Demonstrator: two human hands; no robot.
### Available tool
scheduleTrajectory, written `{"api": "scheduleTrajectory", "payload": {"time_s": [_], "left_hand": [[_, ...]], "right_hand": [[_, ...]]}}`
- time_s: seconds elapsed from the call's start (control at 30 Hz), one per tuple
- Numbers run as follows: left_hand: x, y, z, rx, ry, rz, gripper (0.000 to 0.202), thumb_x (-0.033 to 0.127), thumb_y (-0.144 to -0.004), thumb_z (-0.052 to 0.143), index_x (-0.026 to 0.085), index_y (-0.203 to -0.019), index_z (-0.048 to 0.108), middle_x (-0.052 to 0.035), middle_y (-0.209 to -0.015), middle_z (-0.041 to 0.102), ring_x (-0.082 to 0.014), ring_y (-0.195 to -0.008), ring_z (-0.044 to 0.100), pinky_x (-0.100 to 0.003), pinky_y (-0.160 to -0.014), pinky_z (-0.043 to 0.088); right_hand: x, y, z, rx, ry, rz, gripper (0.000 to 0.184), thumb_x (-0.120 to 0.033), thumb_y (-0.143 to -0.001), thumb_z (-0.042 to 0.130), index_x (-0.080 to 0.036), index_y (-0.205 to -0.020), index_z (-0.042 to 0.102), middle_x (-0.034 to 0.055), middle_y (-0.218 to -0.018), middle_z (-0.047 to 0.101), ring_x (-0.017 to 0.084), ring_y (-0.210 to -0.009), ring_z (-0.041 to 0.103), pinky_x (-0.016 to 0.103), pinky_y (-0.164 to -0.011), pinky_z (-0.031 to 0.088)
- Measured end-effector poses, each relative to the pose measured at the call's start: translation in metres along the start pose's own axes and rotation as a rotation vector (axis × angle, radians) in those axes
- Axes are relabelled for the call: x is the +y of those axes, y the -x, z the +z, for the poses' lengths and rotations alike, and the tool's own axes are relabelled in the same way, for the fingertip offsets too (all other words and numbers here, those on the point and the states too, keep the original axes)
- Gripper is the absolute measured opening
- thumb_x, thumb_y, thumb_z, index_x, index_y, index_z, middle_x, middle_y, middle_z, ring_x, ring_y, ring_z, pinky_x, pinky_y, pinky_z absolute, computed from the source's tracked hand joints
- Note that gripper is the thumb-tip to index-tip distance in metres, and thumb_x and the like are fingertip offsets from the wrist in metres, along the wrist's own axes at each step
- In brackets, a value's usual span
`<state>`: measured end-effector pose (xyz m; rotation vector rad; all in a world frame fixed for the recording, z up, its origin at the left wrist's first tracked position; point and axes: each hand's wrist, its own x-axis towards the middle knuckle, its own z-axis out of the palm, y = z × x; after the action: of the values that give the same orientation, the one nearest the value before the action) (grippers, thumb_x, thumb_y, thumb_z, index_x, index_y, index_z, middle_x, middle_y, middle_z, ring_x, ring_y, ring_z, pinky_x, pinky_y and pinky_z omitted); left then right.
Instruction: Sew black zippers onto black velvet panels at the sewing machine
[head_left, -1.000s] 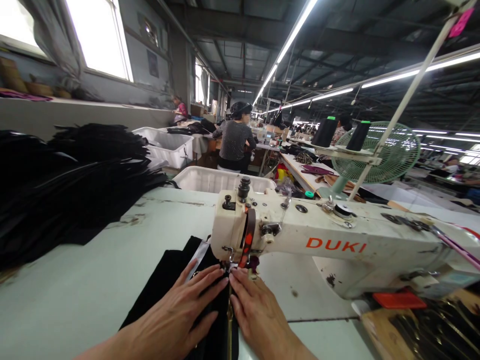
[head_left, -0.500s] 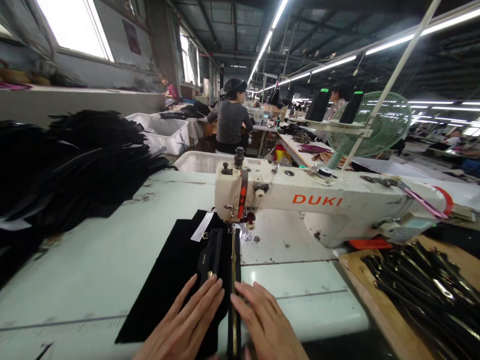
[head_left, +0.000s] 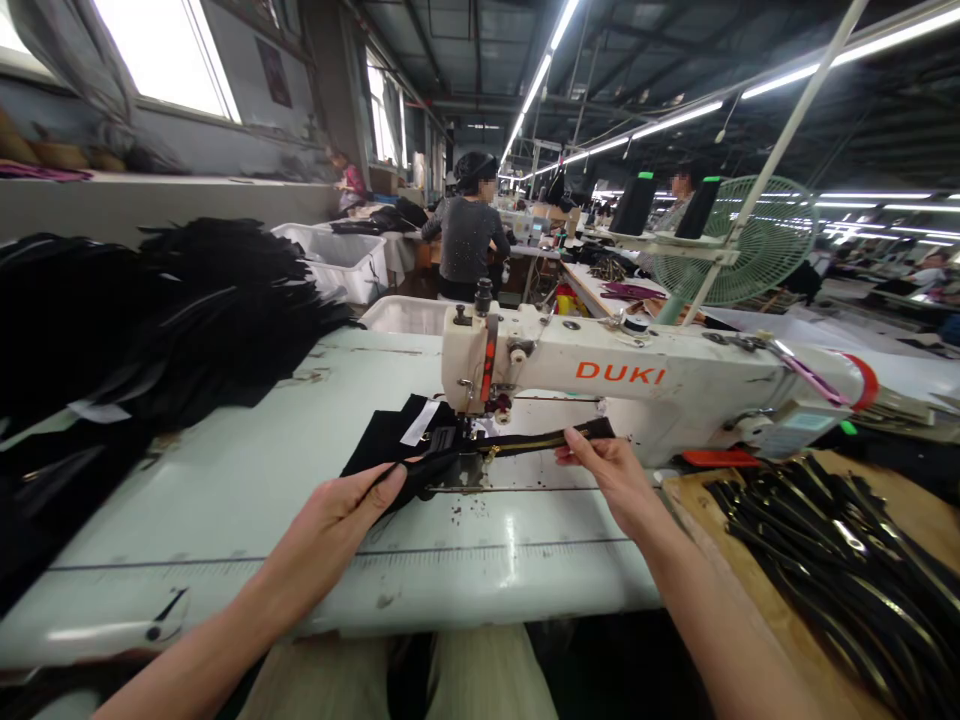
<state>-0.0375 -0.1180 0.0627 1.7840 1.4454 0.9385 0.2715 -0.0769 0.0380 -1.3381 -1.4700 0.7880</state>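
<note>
My left hand [head_left: 352,510] pinches the lower edge of a black fabric panel [head_left: 390,432], which is lifted and folded over in front of the sewing machine [head_left: 555,365]. A white strip [head_left: 420,423] lies on the panel near the needle area. From there a black zipper with gold teeth [head_left: 529,443] runs out to the right. My right hand [head_left: 607,470] holds its far end between thumb and fingers, over the machine bed. A small gold slider [head_left: 491,453] hangs near the needle end. The presser foot partly hides where zipper and panel meet.
Black pieces are piled [head_left: 187,310] at the left. More gold-toothed zippers [head_left: 832,560] lie on a wooden board at the right. Behind the machine stand a white bin [head_left: 405,313], thread cones [head_left: 634,205] and a green fan [head_left: 772,240]. A co-worker [head_left: 466,235] sits further back.
My hands have gone from lying flat on the panel and zipper to gripping them. The zipper's free end has swung to the right, and the panel's near part is folded up.
</note>
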Motion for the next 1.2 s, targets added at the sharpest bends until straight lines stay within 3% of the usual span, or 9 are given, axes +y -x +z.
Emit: {"api": "scheduleTrajectory", "payload": {"time_s": [0.13, 0.23, 0.3, 0.37, 0.5, 0.73, 1.0, 1.13, 1.2], "left_hand": [[-0.003, 0.003, 0.002, -0.011, -0.03, 0.049, 0.047, 0.058, -0.092, 0.047, 0.021, -0.094, 0.076, -0.0014, -0.089, 0.075, -0.0293, -0.096, 0.069, -0.037, -0.088, 0.057], [-0.014, 0.013, 0.006, -0.067, -0.147, 0.208, 0.041, 0.043, -0.098, 0.044, 0.022, -0.121, 0.071, -0.0025, -0.118, 0.073, -0.0259, -0.11, 0.068, -0.039, -0.1, 0.051], [-0.026, 0.023, 0.013, -0.082, -0.31, 0.401, 0.04, 0.026, -0.097, 0.045, 0.026, -0.133, 0.062, -0.0008, -0.133, 0.064, -0.0224, -0.121, 0.062, -0.037, -0.105, 0.047], [-0.037, 0.033, 0.023, -0.084, -0.477, 0.636, 0.057, 0.008, -0.091, 0.042, 0.027, -0.144, 0.05, 0.0003, -0.142, 0.057, -0.0193, -0.13, 0.054, -0.035, -0.109, 0.041], [-0.053, 0.044, 0.039, -0.091, -0.674, 0.902, 0.079, -0.007, -0.083, 0.032, 0.018, -0.157, 0.022, -0.0042, -0.143, 0.056, -0.0174, -0.136, 0.046, -0.033, -0.112, 0.038], [-0.066, 0.042, 0.047, -0.121, -0.733, 0.917, 0.082, -0.006, -0.081, 0.033, 0.015, -0.158, 0.016, -0.0063, -0.148, 0.05, -0.0204, -0.137, 0.046, -0.033, -0.11, 0.042], [-0.057, 0.038, 0.045, -0.118, -0.708, 0.924, 0.087, -0.007, -0.077, 0.033, 0.016, -0.159, 0.013, -0.0046, -0.142, 0.057, -0.0175, -0.132, 0.051, -0.031, -0.11, 0.042], [-0.062, 0.04, 0.044, -0.155, -0.688, 0.878, 0.086, -0.007, -0.078, 0.035, 0.02, -0.158, 0.019, -0.0012, -0.146, 0.053, -0.0159, -0.132, 0.052, -0.029, -0.109, 0.042], [-0.065, 0.039, 0.043, -0.202, -0.647, 0.82, 0.077, 0.002, -0.084, 0.045, 0.021, -0.156, 0.027, -0.0018, -0.147, 0.052, -0.0193, -0.131, 0.053, -0.031, -0.108, 0.045]], "right_hand": [[-0.03, 0.007, 0.005, -0.1, 0.064, -0.181, 0.047, -0.063, -0.086, 0.063, -0.017, -0.081, 0.075, 0.0069, -0.081, 0.072, 0.024, -0.081, 0.067, 0.035, -0.078, 0.053], [-0.035, 0.049, 0.037, -0.291, 0.357, -0.601, 0.029, -0.03, -0.103, 0.046, -0.02, -0.098, 0.073, 0.007, -0.09, 0.069, 0.021, -0.086, 0.062, 0.032, -0.074, 0.051], [-0.024, 0.08, 0.063, -0.212, 0.581, -0.805, 0.035, -0.015, -0.104, 0.037, -0.016, -0.094, 0.07, 0.006, -0.077, 0.064, 0.021, -0.073, 0.058, 0.033, -0.062, 0.047], [-0.007, 0.104, 0.084, -0.101, 0.647, -0.892, 0.037, -0.008, -0.102, 0.033, -0.012, -0.093, 0.068, 0.0046, -0.07, 0.061, 0.02, -0.065, 0.055, 0.032, -0.057, 0.044], [0.012, 0.122, 0.101, 0.041, 0.622, -0.882, 0.029, -0.007, -0.101, 0.037, -0.009, -0.106, 0.066, 0.0057, -0.076, 0.067, 0.019, -0.068, 0.058, 0.032, -0.061, 0.049], [0.008, 0.119, 0.098, 0.086, 0.613, -0.899, 0.025, -0.006, -0.099, 0.042, -0.011, -0.103, 0.066, 0.005, -0.077, 0.071, 0.018, -0.067, 0.061, 0.03, -0.059, 0.051], [0.008, 0.115, 0.102, 0.157, 0.636, -0.962, 0.025, -0.002, -0.097, 0.044, -0.01, -0.095, 0.068, 0.0038, -0.073, 0.07, 0.017, -0.066, 0.061, 0.03, -0.061, 0.051], [0.01, 0.113, 0.107, 0.235, 0.633, -1.045, 0.031, 0.0, -0.098, 0.042, -0.008, -0.087, 0.07, 0.0051, -0.07, 0.068, 0.017, -0.063, 0.06, 0.03, -0.061, 0.05], [0.014, 0.111, 0.111, 0.255, 0.643, -1.061, 0.031, 0.001, -0.097, 0.043, -0.008, -0.084, 0.07, 0.0049, -0.068, 0.067, 0.017, -0.061, 0.058, 0.031, -0.061, 0.049]]}}
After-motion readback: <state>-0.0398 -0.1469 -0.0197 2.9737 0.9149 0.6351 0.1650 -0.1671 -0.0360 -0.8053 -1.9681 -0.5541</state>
